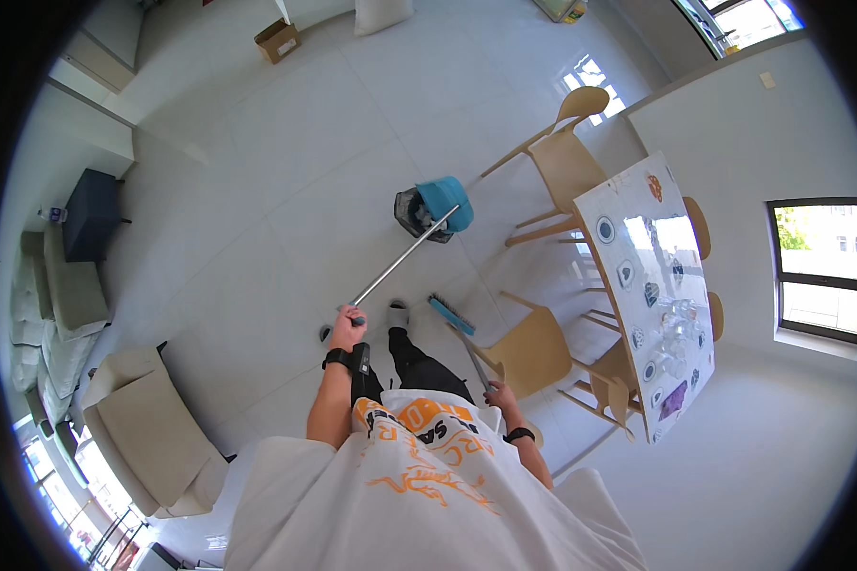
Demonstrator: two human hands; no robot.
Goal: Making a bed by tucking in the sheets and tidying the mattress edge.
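Note:
My left hand (347, 327) grips the end of a long metal handle (398, 263). At the handle's far end, a blue dustpan (445, 203) is tipped over a trash bin lined with a black bag (406, 208). Crumpled white waste (424, 217) shows at the bin's mouth, partly behind the dustpan; I cannot tell whether some of it is still on the pan. In my right hand (500, 397), low at my side, is the grey handle of a broom (477, 364). Its blue head (450, 314) with dark bristles is near the floor, beside my slippered foot (398, 314).
Wooden chairs (532, 350) (568, 168) stand on the right around a table (614, 203) bearing glassware and a patterned cover. An armchair (153, 435), a sofa (75, 285) and a dark stool (91, 218) line the left. A cardboard box (278, 41) sits farther off on the tiled floor (278, 157).

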